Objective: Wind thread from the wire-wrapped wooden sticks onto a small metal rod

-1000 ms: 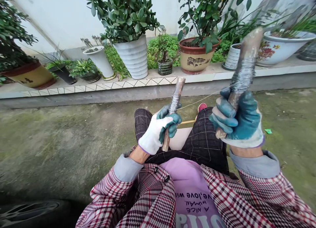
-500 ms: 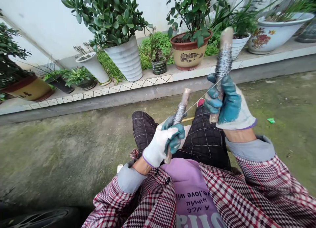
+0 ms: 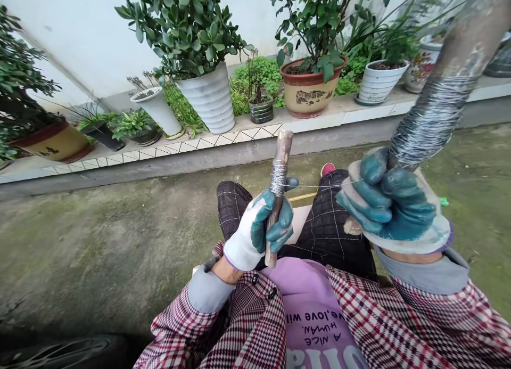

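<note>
Gloved in white with teal palm and fingers, my left hand is closed round a short wooden stick. Silvery wire is wound about the stick's upper part, just above my fingers. My right hand, in a matching glove, grips a thicker wooden stick that leans up and to the right, close to the camera. A broad coil of wire wraps its middle. One thin strand of wire runs nearly level between the two hands, above my lap.
A low tiled ledge in front carries several potted plants, among them a white ribbed pot and a brown-rimmed pot. My knees are below the hands. A dark wheel-like object lies at the lower left.
The thicker stick has swung from nearly upright to a rightward tilt and come closer to the camera, my right hand turning with it. The left stick stands more upright. The wire strand is now nearly level.
</note>
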A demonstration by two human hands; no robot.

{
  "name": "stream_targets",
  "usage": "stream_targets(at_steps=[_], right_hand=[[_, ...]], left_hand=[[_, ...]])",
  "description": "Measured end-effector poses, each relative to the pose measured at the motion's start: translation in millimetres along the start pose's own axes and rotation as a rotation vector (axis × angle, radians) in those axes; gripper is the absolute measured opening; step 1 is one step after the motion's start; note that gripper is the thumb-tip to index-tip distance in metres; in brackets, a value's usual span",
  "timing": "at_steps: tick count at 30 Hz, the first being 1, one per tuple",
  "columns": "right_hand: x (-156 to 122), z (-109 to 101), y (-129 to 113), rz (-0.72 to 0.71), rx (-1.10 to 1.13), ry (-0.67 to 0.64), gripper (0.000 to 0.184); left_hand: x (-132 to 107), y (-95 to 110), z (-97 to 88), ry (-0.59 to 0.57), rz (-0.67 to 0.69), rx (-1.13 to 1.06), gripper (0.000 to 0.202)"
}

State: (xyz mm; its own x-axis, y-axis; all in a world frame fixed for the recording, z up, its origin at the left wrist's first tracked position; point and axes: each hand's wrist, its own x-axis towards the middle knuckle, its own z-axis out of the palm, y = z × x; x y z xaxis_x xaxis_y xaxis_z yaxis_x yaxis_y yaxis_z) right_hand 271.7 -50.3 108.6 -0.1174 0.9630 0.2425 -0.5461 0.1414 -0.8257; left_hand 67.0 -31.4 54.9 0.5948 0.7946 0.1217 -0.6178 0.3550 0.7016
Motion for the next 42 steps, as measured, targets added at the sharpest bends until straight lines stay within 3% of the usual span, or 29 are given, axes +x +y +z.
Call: stream_targets(at_steps=[6,11,14,16,19,22,25,30,36,42], right_hand=[[4,0,1,-0.171,-0.195,0.057,0.024],[2,5,3,-0.204,-0.097,0.047,0.037],[-2,11,7,-0.146,-0.025,-0.028,0.042],[-4,14,11,-0.073,-0.041,-0.037,0.035],[-2,12,17,0.056,-0.200,0.024,0.022],[5,9,20,0.127,-0.428,0.105,0.032],[12,4,22,0.066,-0.630,0.110,0.030],[12,-5,26,-0.093,-0.895,0.007,0.021],[3,-3,22,-0.155,-0.857,0.096,0.019],[1,-2,25,-0.202,-0.858,0.133,0.018]], left_hand=[[4,3,-0.4,0.019,0.024,0.009,0.049],[2,3,-1.4,0.060,0.080,0.103,0.047],[2,2,1.8,0.111,0.123,0.191,0.048],[4,3,5.3,0.157,0.162,0.247,0.046],[9,6,10.4,0.225,0.232,0.304,0.046],[13,8,13.4,0.250,0.236,0.340,0.048],[15,7,13.4,0.236,0.200,0.352,0.043],[13,0,6.6,0.149,0.171,0.312,0.030],[11,-2,3.3,0.044,0.129,0.265,0.028],[13,0,10.5,0.114,0.165,0.279,0.032]])
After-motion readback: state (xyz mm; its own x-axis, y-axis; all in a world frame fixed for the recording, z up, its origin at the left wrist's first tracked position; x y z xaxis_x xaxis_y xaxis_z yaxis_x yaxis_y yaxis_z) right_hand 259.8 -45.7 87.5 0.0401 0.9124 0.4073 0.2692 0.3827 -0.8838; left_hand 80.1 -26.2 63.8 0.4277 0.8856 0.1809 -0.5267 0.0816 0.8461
